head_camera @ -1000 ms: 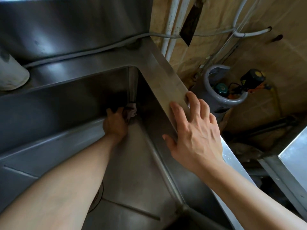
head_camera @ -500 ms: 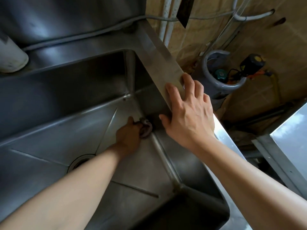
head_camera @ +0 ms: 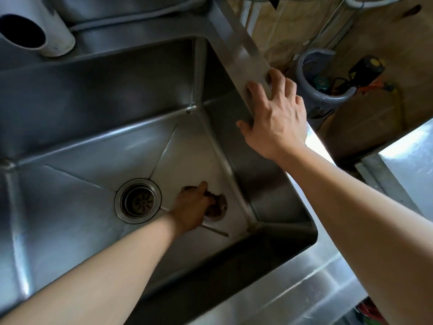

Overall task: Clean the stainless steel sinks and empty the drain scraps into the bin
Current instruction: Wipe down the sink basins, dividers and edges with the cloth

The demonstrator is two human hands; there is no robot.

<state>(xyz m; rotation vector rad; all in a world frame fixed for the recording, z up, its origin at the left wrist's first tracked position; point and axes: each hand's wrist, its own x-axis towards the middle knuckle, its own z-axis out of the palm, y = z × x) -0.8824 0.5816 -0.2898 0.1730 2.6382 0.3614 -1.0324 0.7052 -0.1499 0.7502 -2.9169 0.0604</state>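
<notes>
Steel sink filled most of my view, basin deep, walls dark. My right hand lay at 2 o'clock on the sink's right rim, fingers straight and spread flat, holding nothing. My left hand sat low on the basin floor near center, fingers curled round a dark scrubbing pad, pressing it to the steel. Drain was just beside that hand at 9 o'clock, strainer inside, contents too dim to tell. White pipe end at 11 o'clock. Grey bucket at 2 o'clock beyond the rim, on the floor.
</notes>
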